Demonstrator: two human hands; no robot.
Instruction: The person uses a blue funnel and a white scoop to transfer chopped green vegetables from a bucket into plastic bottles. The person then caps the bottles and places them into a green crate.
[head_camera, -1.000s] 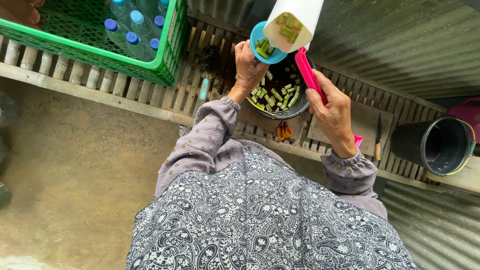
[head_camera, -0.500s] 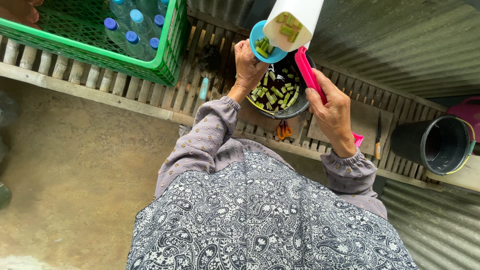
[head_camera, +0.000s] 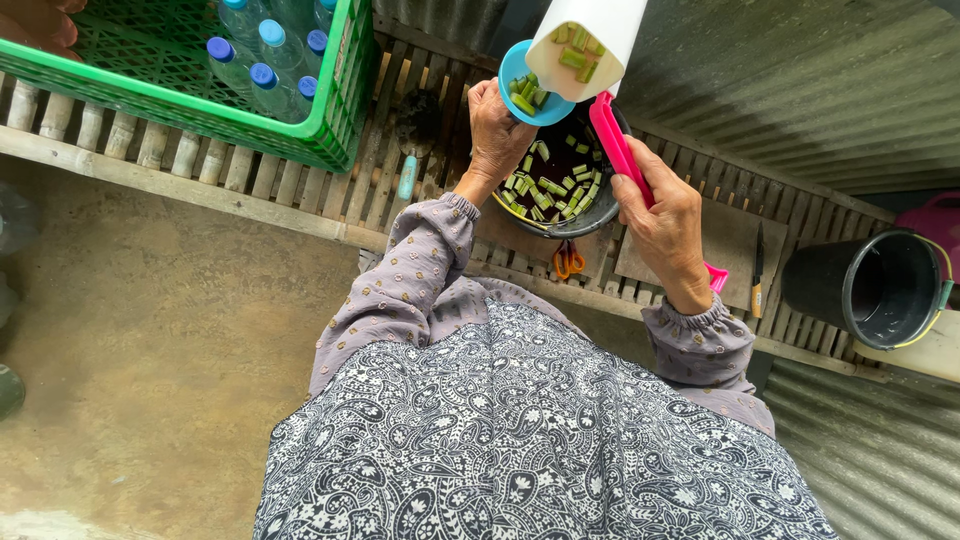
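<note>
- Your left hand (head_camera: 497, 130) grips a blue scoop (head_camera: 527, 88) of green pieces above the dark bowl (head_camera: 560, 185).
- Your right hand (head_camera: 665, 215) clasps the pink handle (head_camera: 618, 145), apparently a dipper.
- Many pieces remain in the bowl under both hands.

1 head-worn camera looks almost straight down over the person's patterned grey-and-white blouse (head_camera: 520, 430), near enough that it fills the lower frame. Its top edge faces a slatted wooden bench (head_camera: 300, 180); a bare concrete floor (head_camera: 150, 350) lies at left.
</note>
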